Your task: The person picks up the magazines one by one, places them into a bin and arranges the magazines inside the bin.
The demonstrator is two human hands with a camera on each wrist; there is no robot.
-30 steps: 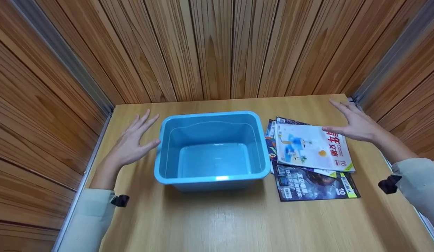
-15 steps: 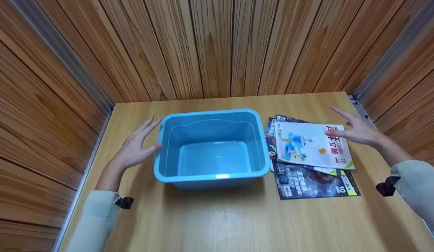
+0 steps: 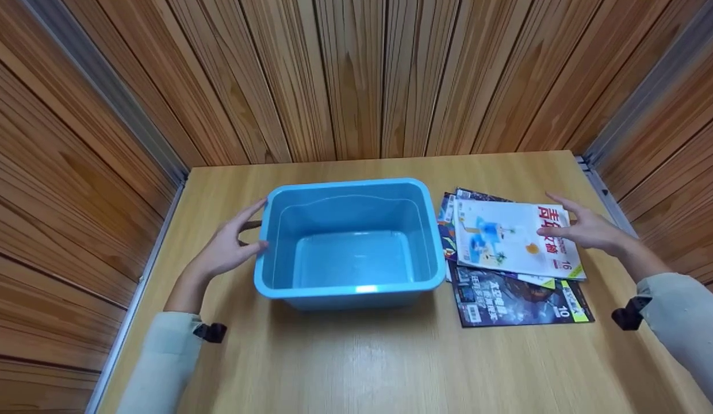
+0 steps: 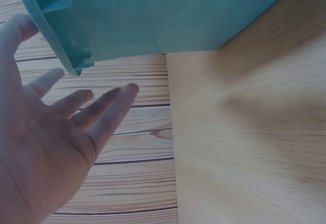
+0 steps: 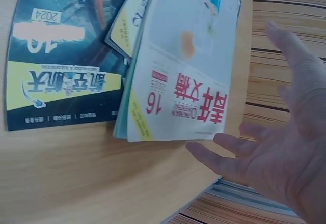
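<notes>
1. Spreading wide, the fingers (image 4: 109, 107) of my left hand (image 3: 227, 247) lay straight and apart, gripping nothing; in the left wrist view the thumb tip sat at the rim of the blue tub (image 3: 349, 241).
2. From the head view that hand stood at the tub's left wall, palm turned toward it, with the fingertips just at the rim; I could not tell whether they touched the plastic.
3. On the other side, the fingers (image 5: 219, 160) of my right hand (image 3: 586, 230) were likewise straight and loosely fanned, holding nothing.
4. That hand hovered over the right edge of the top magazine (image 3: 514, 238), a white one with red characters and a "16" on its cover; whether skin met paper I could not tell.
5. The white magazine lay on top of a loose pile, and a dark magazine (image 3: 520, 299) with a yellow strip and a "10" stuck out beneath it toward me.
6. The pile lay flat just to the right of the tub, close to its wall but apart from it.
7. The tub stood upright near the middle of the wooden table (image 3: 362, 362), with nothing inside it.
8. Pale sleeves covered both of my forearms, and wood-panelled walls (image 3: 356, 80) closed the table in on three sides.
</notes>
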